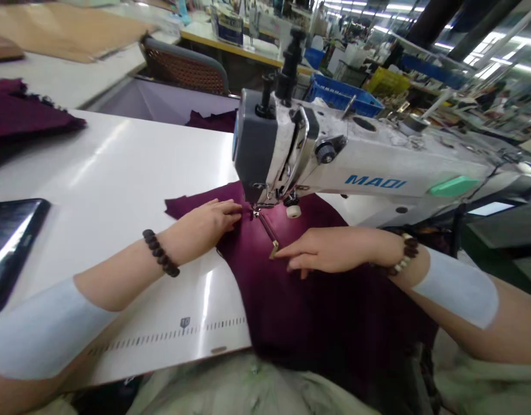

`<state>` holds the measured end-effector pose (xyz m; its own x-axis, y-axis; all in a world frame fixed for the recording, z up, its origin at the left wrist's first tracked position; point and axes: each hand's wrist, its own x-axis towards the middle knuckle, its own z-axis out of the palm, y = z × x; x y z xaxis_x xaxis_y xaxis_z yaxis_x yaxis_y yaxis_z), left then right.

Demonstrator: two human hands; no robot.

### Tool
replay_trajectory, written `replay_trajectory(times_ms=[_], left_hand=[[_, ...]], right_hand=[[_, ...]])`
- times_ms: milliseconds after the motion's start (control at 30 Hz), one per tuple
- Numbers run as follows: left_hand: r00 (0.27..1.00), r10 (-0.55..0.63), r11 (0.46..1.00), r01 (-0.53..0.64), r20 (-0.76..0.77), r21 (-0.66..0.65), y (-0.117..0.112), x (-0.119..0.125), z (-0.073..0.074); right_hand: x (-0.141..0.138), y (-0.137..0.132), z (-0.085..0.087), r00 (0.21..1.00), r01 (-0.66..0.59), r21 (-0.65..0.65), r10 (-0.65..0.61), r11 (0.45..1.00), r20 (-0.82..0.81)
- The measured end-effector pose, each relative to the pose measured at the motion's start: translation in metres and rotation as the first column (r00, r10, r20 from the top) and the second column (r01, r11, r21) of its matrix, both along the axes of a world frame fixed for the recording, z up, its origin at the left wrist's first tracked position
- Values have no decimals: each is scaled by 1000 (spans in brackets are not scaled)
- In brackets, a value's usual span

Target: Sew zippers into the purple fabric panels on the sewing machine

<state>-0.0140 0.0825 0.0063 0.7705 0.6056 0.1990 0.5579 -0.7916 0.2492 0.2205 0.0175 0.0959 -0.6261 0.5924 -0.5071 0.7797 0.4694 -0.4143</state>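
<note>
A piece of dark maroon fabric lies under the needle area of a white sewing machine and hangs over the table's front edge. My left hand rests flat on the fabric, left of the presser foot, with its fingers stretched towards it. On the right, my right hand has its index finger extended and the other fingers loosely bent. That fingertip touches or nearly touches the pale metal-looking end of a narrow dark strip, which runs from the presser foot over the fabric.
A dark tablet or phone lies on the white tabletop at the left. More maroon fabric is heaped behind it. Beyond the table stand a woven-backed chair and a blue crate. A measuring scale marks the front edge.
</note>
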Motion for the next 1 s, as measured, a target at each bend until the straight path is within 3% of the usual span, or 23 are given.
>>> replay_trajectory(times_ms=[67,133,167,267,333,600,1000], left_hand=[[999,-31,999,31,-31,6,-8,2,7],[997,-41,999,43,-64,21,-20,8,11],[997,-32,999,35,-76,36,-26,12,12],[995,-9,995,19,-94,100,-41,22,6],[997,-9,989,21,-80,145,-46,25,0],[1000,-14,991,15,-7,134,-40,18,-22],[994,-96,993,99,-52,70,-29,9,-27]], right_hand=[[-4,2,-8,998,41,164,-34,986,-49],[-10,0,-32,983,177,459,-138,870,-118],[-12,-2,-46,975,219,527,-165,821,-147],[-21,-14,-83,948,318,568,-257,760,-187],[-28,-22,-95,928,372,570,-317,732,-198],[-45,-31,-98,877,474,559,-424,681,-227],[-61,-35,-104,834,533,577,-500,619,-233]])
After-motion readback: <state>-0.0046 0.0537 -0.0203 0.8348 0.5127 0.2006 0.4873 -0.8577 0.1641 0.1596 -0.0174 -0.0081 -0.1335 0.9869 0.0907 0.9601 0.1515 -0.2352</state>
